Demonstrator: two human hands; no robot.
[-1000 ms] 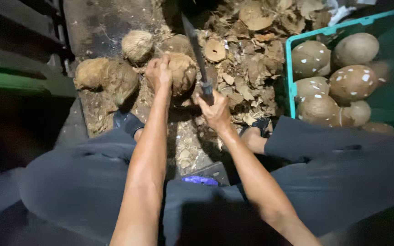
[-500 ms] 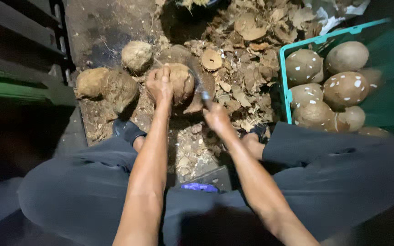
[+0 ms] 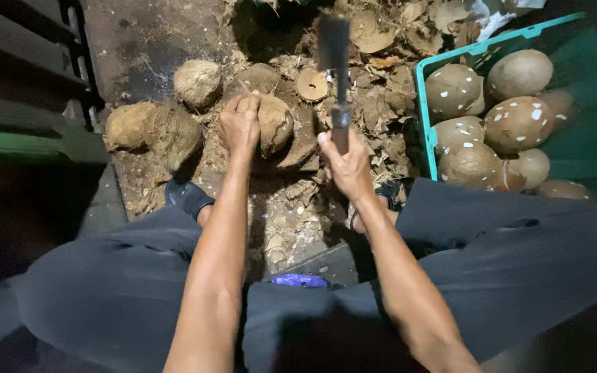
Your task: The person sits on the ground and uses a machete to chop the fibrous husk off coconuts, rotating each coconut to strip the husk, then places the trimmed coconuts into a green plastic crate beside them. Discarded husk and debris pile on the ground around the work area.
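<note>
Left hand (image 3: pixel 240 124) fingers curled, pressed onto husked coconut (image 3: pixel 272 123) — nut sits on ground just right of fingertips. Right hand (image 3: pixel 343 162) fingers wrapped tight round cleaver (image 3: pixel 334 62) handle, blade raised above knuckles (blurred). Green crate (image 3: pixel 424 117) of peeled coconuts right of right-hand fingers. Three unhusked coconuts (image 3: pixel 153 128) left of left-hand fingers — husk scraps all around.

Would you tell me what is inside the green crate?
The green crate holds several peeled coconuts, brown with white flecks. They cover the crate's bottom, so anything beneath them cannot be seen.
</note>
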